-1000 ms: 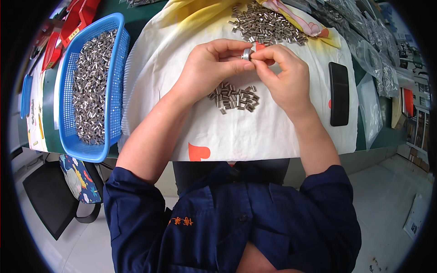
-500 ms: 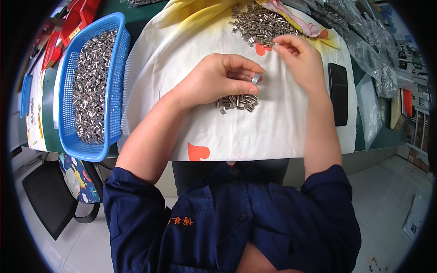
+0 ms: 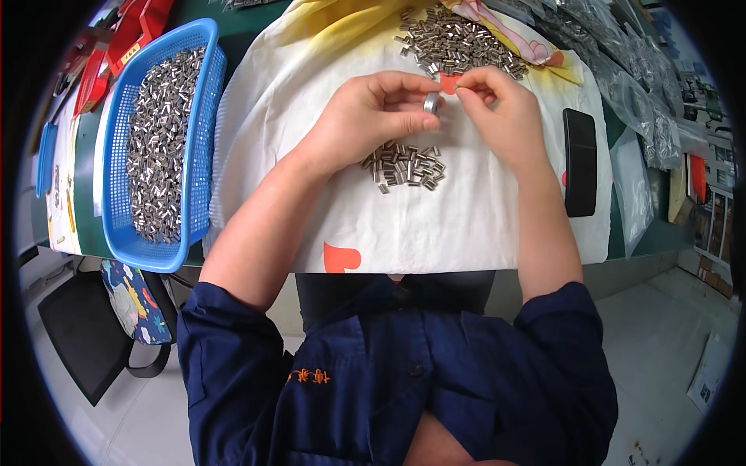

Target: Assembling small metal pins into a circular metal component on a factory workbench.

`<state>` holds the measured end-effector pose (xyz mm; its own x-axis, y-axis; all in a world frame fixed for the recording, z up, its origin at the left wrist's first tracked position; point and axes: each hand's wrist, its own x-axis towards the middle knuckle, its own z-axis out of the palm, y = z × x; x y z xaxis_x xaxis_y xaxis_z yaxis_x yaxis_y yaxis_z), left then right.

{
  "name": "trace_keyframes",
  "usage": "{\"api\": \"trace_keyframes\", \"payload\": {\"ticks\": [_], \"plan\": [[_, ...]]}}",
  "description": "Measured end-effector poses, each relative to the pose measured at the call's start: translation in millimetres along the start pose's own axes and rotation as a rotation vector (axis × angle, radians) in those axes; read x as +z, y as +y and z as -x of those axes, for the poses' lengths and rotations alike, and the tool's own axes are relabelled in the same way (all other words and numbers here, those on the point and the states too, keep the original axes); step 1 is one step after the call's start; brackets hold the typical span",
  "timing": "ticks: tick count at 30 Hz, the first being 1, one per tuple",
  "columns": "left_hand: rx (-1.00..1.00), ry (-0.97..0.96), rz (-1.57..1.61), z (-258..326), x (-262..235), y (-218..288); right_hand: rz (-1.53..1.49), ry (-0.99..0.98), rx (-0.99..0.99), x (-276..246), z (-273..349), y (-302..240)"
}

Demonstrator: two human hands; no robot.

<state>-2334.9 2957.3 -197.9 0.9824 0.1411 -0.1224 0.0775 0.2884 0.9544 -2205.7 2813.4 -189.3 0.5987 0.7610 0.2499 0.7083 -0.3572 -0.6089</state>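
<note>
My left hand (image 3: 365, 116) is closed around a silver metal ring (image 3: 430, 102), held between thumb and fingers above the cloth. Just to the right, my right hand (image 3: 503, 113) pinches thumb and forefinger together close to the ring. Whatever is between those fingertips is too small to make out. Below my left hand lies a small pile of short metal cylinders (image 3: 406, 166). A larger heap of similar cylinders (image 3: 462, 45) is spread on the cloth beyond my right hand.
A white cloth (image 3: 482, 225) with yellow and red print covers the table. On the left stands a blue plastic basket (image 3: 203, 147) filled with metal cylinders. A black phone (image 3: 580, 163) lies at right, near clear plastic bags (image 3: 633, 186). Red bins (image 3: 138, 31) are at far left.
My right hand has come down and left from the heap's edge toward the ring. The left hand has risen slightly with the ring, uncovering more of the small pile.
</note>
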Motion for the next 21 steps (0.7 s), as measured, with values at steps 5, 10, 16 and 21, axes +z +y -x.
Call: {"api": "trace_keyframes", "payload": {"ticks": [5,10,16,21], "plan": [[0.025,0.050,0.003,-1,-2,-1,-0.532,-0.139,0.003,-3,7,-14],[0.071,0.074,0.012,-2,-3,-6,-0.357,-0.036,-0.070,0,10,-20],[0.062,0.140,-0.179,-2,-2,-5,-0.186,0.012,-0.152,1,12,-27],[0.049,0.062,-0.136,-2,0,-4,-0.352,-0.192,0.018,-12,8,-18]]}}
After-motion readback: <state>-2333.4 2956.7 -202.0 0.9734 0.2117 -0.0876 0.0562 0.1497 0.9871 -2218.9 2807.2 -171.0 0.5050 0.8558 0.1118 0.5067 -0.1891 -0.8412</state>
